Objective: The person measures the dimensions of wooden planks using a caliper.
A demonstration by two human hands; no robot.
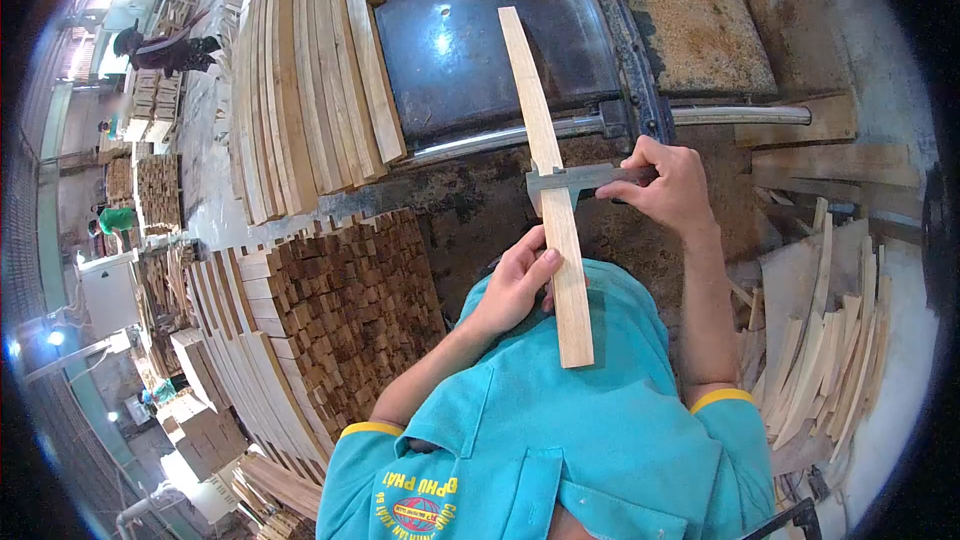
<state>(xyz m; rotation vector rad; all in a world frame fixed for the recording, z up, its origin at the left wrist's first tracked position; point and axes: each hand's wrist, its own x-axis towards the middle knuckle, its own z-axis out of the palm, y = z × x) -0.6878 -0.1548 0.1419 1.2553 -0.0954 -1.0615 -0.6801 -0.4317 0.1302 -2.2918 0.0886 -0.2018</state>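
Note:
My left hand point(517, 280) is closed around the lower part of a long pale wooden strip point(566, 270), with the thumb on its face. The strip slants up and away from my shirt over the machine area. My right hand point(668, 185) grips the right end of a metal caliper point(585, 177). The caliper lies across the strip above my left hand, its jaws at the strip's two edges.
Long planks point(300, 80) lie left of a dark machine table point(430, 60) with a metal rail point(740, 115). A big stack of wood pieces point(360, 310) stands at left. Loose offcuts point(825, 360) lean at right. Other people point(165, 50) are far left.

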